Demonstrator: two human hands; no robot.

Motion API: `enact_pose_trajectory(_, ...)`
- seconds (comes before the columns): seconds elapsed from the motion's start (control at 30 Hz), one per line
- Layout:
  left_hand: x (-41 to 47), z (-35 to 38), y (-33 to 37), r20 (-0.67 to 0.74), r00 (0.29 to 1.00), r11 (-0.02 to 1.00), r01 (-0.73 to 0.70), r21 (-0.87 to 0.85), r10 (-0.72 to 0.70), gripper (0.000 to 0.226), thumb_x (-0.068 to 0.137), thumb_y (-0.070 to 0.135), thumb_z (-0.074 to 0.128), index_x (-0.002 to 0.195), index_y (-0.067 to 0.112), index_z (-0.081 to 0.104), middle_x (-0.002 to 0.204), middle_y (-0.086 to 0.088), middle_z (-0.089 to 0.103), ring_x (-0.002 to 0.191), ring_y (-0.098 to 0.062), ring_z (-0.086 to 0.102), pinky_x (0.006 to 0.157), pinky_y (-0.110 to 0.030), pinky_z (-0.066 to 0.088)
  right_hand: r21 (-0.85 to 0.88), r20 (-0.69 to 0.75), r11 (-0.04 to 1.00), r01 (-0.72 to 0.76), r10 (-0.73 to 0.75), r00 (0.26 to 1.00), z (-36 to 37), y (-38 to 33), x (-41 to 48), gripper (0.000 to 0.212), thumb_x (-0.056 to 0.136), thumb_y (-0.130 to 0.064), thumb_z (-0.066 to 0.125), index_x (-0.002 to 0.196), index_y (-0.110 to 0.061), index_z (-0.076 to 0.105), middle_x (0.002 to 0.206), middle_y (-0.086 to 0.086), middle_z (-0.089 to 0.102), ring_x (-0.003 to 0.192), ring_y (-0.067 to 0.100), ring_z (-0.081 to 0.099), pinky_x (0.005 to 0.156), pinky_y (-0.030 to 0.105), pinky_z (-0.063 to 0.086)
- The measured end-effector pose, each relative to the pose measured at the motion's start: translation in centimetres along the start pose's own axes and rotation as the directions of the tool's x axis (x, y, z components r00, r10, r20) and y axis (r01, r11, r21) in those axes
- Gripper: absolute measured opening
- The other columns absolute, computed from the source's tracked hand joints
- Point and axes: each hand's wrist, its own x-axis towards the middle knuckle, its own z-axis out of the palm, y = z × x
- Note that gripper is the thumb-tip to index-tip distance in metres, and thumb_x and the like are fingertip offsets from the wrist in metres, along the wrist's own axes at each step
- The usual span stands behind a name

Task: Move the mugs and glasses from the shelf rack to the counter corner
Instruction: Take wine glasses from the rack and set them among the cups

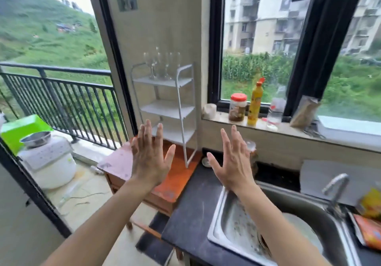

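Both forearms are bare with no sleeves showing, and neither the left hand (148, 158) nor the right hand (234, 162) wears a glove, ring, watch or bracelet.

The shelf rack (165, 109) stands on a small wooden table (165, 183), up against the wall between the balcony door on the left and the window on the right. The stemmed glasses (161, 65) cluster on its top shelf. Right of the table lies the counter (189, 214), with the sink (247, 224) set into it and the tap (336, 187) at the sink's far right. Behind the counter runs the windowsill (226, 123), carrying a jar (238, 107) with a bottle (255, 102) just beside it on the right. Left of the table, on the balcony floor, sits a rice cooker (49, 160) with a bowl (36, 139) on top. Both hands, left (149, 158) and right (234, 160), hang spread flat before the rack, empty.
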Motion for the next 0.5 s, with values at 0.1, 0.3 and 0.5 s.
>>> enact_pose_trajectory(0.1, 7.4, 0.0, -1.9, -0.040, 0.999, 1.000, -0.013, -0.016, 0.012, 0.076, 0.096, 0.053, 0.040, 0.157, 0.020, 0.011, 0.166, -0.013, 0.001, 0.152, -0.028, 0.001, 0.121, -0.051, 0.011, 0.013, -0.035, 0.999, 0.051, -0.050, 0.998, 1.4, -0.3, 8.4, 0.085, 0.094, -0.055, 0.054, 0.160, -0.015, 0.018, 0.168, 0.016, 0.006, 0.154, 0.036, 0.015, 0.120, 0.055, 0.023)
enact_pose_trajectory(0.3, 17.3, -0.2, -6.2, -0.141, 0.990, 0.996, 0.003, -0.089, -0.016, 0.079, 0.092, 0.057, 0.038, 0.155, 0.013, 0.017, 0.162, -0.018, 0.017, 0.150, -0.031, 0.012, 0.121, -0.045, 0.014, 0.101, -0.043, 0.989, 0.111, -0.107, 0.993, 4.7, -4.1, 20.0, 0.084, 0.095, -0.062, 0.043, 0.161, -0.022, 0.010, 0.169, 0.014, 0.002, 0.152, 0.036, 0.019, 0.119, 0.057, 0.026)
enact_pose_trajectory(0.5, 27.6, 3.2, -11.0, -0.171, 0.985, 0.980, -0.001, -0.197, -0.034, 0.082, 0.095, 0.049, 0.050, 0.155, 0.013, 0.009, 0.162, -0.016, 0.017, 0.149, -0.028, 0.013, 0.120, -0.044, 0.016, 0.129, -0.069, 0.986, 0.107, -0.099, 0.993, 8.4, -6.8, 29.7, 0.079, 0.096, -0.064, 0.042, 0.159, -0.030, 0.008, 0.169, 0.008, 0.002, 0.154, 0.031, 0.017, 0.120, 0.052, 0.022)
